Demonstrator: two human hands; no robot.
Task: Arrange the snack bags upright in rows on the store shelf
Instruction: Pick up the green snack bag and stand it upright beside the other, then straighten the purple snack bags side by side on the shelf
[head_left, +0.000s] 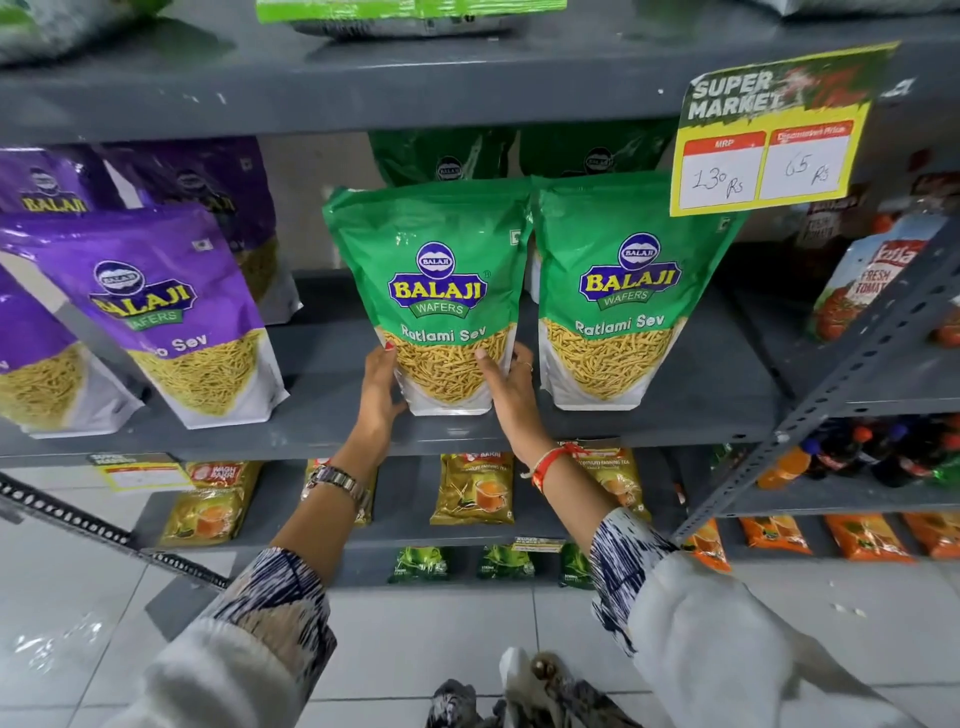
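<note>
On the grey metal middle shelf (322, 431) of a store rack, a green plastic pouch of Ratlami Sev (434, 291) with a clear window of yellow strands stands upright near the front edge, gripped low at both sides. The person's left hand (378, 387) cups the pouch's lower left edge, its thumb lying up along the side and its other fingers tucked behind the bag where they cannot be seen. The right hand (506, 387) clasps the lower right edge, thumb pressed flat on the clear window and the remaining fingers curled around the side, a ring showing on one of them. Just beside it on the right, a second green Ratlami Sev pouch (621, 291) stands upright too, its upper corner touching the held bag. Farther back behind these two, the dark tops of more green pouches (449, 156) show under the shelf above. At the left end of the same shelf, purple snack pouches (156, 306) lean to the left, in a front row and a back row. A yellow and green supermarket price card (769, 140) hangs from the upper shelf at the right. Below, gold tea packets (474, 488) stand on a lower shelf, and orange packets (862, 538) lie on the neighbouring rack at the right.
</note>
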